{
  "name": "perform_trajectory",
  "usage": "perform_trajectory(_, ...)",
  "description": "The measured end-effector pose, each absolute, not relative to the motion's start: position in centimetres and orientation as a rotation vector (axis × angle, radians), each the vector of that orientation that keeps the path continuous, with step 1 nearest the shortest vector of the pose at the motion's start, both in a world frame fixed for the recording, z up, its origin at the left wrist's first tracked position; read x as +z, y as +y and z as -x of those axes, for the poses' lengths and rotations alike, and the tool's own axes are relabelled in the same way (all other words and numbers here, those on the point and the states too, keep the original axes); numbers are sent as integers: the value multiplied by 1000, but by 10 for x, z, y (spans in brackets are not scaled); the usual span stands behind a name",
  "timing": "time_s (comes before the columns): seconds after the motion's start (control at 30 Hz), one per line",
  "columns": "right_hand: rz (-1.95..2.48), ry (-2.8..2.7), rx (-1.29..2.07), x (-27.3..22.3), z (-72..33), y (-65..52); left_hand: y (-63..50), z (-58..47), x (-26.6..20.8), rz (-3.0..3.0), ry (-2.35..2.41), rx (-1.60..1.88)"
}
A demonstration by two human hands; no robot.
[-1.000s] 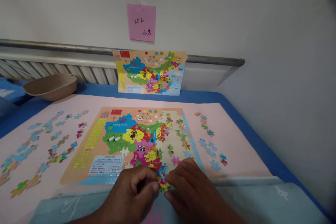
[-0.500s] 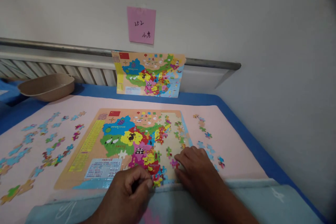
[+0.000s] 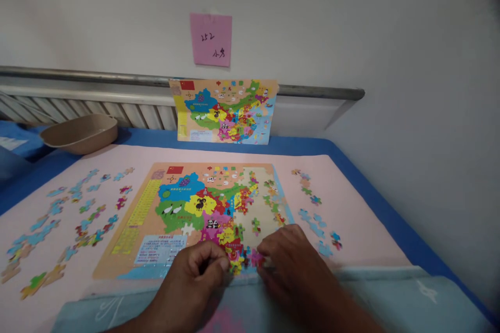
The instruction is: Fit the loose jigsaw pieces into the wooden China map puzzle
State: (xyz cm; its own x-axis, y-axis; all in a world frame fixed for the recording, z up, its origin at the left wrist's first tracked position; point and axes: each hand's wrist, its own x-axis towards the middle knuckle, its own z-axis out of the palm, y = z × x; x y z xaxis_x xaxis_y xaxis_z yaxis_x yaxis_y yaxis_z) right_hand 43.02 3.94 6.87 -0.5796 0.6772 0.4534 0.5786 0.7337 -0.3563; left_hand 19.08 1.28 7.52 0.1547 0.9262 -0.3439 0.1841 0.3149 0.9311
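On the pink cloth lies a partly filled jigsaw puzzle of a colourful map with animals. My left hand rests at its front edge, thumb and index finger pinched together. What those fingers hold, if anything, is hidden. Just past their tips are red and yellow puzzle pieces. My right hand is bent over the bare right part of the board, its fingertips closed at a pink puzzle piece. Several loose pieces lie on that bare part, among them a green puzzle piece.
Loose puzzle pieces spread left of the board, and more puzzle pieces lie to its right. A matching picture sheet leans at the back below a metal rail. A tan basin stands at back left.
My right hand has brought the pink piece toward the front edge, closer to my left hand. My left hand stays pinched in nearly the same place. The view has shifted slightly.
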Motion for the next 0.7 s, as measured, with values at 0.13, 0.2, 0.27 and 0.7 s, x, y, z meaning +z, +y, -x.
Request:
perform_trajectory(0.13,962,-2362,300,72,-425,31,13,-190,72,-1130,1324,774)
perform_trajectory(0.2,977,-2373,326,72,-426,29,13,-190,72,-1130,1334,767)
perform_trajectory(0.27,991,-2393,355,72,-427,28,14,-191,72,-1118,1338,757)
perform_trajectory(0.7,957,-2409,284,71,-431,33,14,-192,71,-1090,1321,730)
